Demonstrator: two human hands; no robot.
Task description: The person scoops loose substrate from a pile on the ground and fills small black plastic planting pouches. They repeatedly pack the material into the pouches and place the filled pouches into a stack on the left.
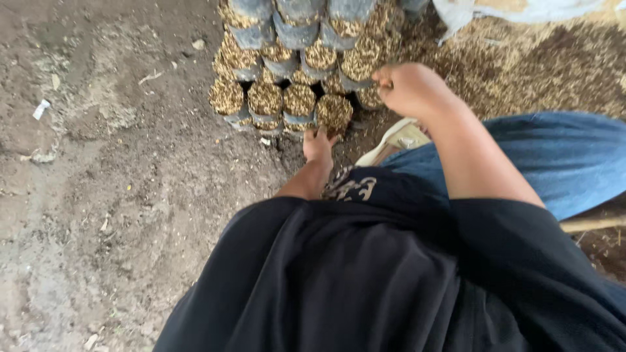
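Two hands apart: left hand (318, 145) touching front grey bag (334, 112); right hand (412, 88) fisted by bag row (280, 72).

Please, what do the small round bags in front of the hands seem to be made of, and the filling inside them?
The small bags look like thin dark plastic film: their sides are smooth, slightly shiny and wrinkled. The filling looks like dry husk or coarse plant chaff, tan, grainy and matt, like the loose pile beside them. The left hand touches the nearest bag.

You get soft, even daylight; shadows weak, no glare. Slight motion blur throughout, black sleeve (404, 280) underexposed, detail lost.
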